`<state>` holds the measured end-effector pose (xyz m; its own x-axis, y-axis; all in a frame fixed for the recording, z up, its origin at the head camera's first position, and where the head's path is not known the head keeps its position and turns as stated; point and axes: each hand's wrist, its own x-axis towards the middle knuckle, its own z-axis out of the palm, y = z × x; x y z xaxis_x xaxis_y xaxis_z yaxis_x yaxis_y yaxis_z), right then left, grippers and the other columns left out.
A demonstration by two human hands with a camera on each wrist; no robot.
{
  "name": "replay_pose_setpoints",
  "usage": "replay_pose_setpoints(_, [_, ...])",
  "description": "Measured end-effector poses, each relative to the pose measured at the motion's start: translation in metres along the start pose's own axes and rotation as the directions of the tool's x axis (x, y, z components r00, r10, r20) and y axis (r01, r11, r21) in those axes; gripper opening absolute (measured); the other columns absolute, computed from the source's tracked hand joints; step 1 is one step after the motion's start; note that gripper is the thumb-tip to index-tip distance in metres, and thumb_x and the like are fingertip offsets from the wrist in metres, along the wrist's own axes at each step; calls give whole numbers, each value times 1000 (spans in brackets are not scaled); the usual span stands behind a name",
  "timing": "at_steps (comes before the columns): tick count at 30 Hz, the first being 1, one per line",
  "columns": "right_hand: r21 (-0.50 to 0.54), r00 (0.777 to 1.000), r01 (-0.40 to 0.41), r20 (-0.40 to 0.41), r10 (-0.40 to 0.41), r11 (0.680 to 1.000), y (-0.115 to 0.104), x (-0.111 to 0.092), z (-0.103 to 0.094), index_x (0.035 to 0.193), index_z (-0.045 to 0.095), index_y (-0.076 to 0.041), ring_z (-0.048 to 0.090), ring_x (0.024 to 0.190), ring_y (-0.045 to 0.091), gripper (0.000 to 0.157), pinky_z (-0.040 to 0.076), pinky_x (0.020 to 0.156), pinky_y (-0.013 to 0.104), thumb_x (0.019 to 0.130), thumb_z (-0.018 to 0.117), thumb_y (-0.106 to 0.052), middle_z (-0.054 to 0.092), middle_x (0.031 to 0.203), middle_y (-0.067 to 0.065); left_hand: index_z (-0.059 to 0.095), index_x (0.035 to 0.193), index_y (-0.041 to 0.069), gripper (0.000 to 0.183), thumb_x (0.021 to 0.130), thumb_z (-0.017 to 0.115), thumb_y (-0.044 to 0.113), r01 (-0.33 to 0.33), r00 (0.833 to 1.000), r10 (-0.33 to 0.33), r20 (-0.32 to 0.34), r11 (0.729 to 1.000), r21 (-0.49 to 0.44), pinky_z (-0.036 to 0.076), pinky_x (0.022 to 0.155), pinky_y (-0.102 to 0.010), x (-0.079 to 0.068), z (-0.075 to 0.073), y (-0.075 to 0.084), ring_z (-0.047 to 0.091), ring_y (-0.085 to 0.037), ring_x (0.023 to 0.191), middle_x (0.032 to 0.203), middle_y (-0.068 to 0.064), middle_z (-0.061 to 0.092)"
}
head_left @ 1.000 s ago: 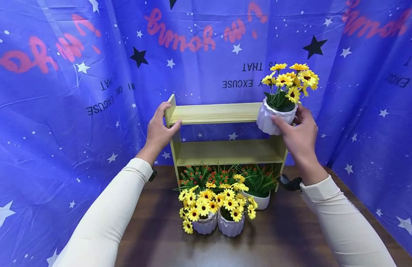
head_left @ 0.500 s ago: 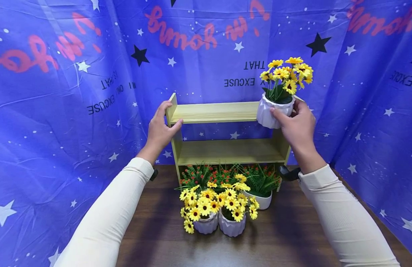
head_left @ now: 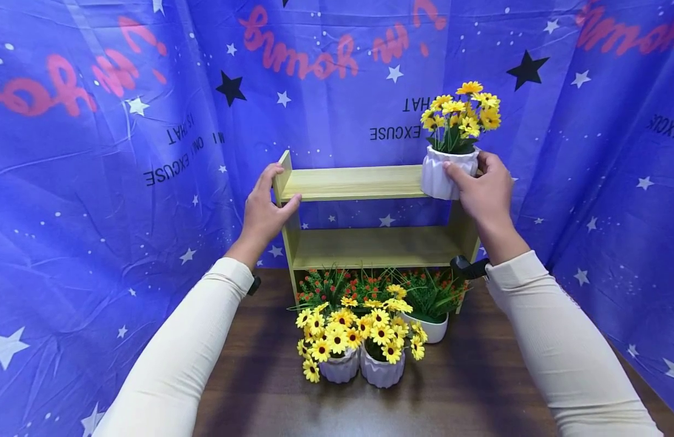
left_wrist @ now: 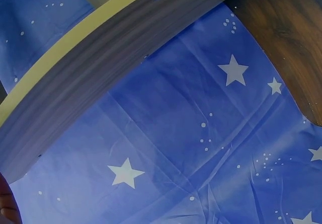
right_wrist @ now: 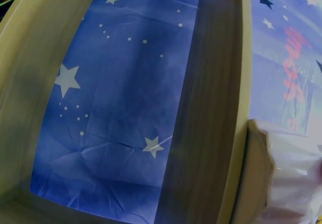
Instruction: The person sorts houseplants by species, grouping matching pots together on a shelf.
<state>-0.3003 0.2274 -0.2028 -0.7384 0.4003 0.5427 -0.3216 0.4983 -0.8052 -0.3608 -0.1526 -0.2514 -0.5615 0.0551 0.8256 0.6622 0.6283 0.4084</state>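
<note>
One flowerpot (head_left: 439,177) clamped in right grip (head_left: 485,191), cut off in right-wrist view, left grip (head_left: 262,209) apparently around shelf side panel (left_wrist: 115,50)

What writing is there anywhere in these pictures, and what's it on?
On the blue curtain, all upside down:
"EXCUSE": black, centre and left; cut off far right.
"THAT": black, centre, partly behind yellow flowers; again left.
Pink handwriting: perhaps "I'm young"; blurred in the right wrist view.
Other black letters: too broken to read surely.
None seen on the shelf or pots.
</note>
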Motion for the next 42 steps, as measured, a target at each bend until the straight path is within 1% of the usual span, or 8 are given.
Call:
replay_pose_setpoints(10, [5,1000,-11,25,11,1000,0,14,8,134,56,0,60,103,18,64,52,87,30,86,74,-39,64,126,16,51,132,8,60,82,79,24,-3,1000,3,5,1000,2,38,108,-41,1,-3,2,46,-21,134,145,-3,50])
replay_pose_setpoints(16, [-25,999,-28,42,29,999,-1,23,12,135,53,1,58,104,21,67,51,88,33,87,71,-42,62,127,17,51,132,6,60,82,78,23,-18,1000,18,1,1000,-1,39,107,-42,1,-2,3,46,-22,134,145,-4,51])
replay_pose_setpoints(19, [-12,998,-40,56,41,999,-2,25,14,136,52,2,57,105,21,66,51,90,33,88,70,-40,60,126,17,51,132,6,59,82,78,22,-17,1000,17,0,1000,1,39,107,-43,1,-2,2,47,-23,134,145,-5,51])
replay_pose_setpoints(27, [-49,998,-47,44,49,998,1,30,18,138,51,0,57,110,24,69,49,93,35,88,69,-45,60,129,17,51,132,8,59,82,78,23,-4,1000,4,2,1000,6,40,106,-43,1,-1,0,46,-22,134,145,-2,51])
replay_pose_setpoints(31, [-20,996,-55,63,56,998,2,27,18,142,46,-1,54,117,26,72,47,98,37,89,67,-45,57,135,17,51,131,8,58,82,78,23,-10,1000,10,1,1000,2,40,106,-44,0,-1,-1,47,-23,133,144,-3,51])
replay_pose_setpoints(36, [56,996,-55,79,51,997,1,14,14,148,39,-4,47,129,23,73,41,107,35,91,66,-42,49,145,14,51,131,7,58,82,78,22,-12,1000,12,5,1000,-3,40,105,-45,-1,-1,-1,47,-24,133,144,-5,51])
replay_pose_setpoints(39, [103,998,-44,59,38,994,3,4,10,148,40,-6,40,137,21,72,35,111,34,91,67,-40,44,150,11,51,131,8,58,82,78,23,-13,1000,13,9,1000,-2,40,105,-45,0,-1,-1,47,-23,133,144,-5,51])
replay_pose_setpoints(42, [187,1000,-17,19,14,982,9,-10,5,145,44,-4,40,139,22,67,34,112,34,91,70,-33,44,150,12,51,131,8,58,82,78,22,-8,1000,8,10,1000,-4,40,106,-44,0,-1,2,47,-23,133,144,-5,51])
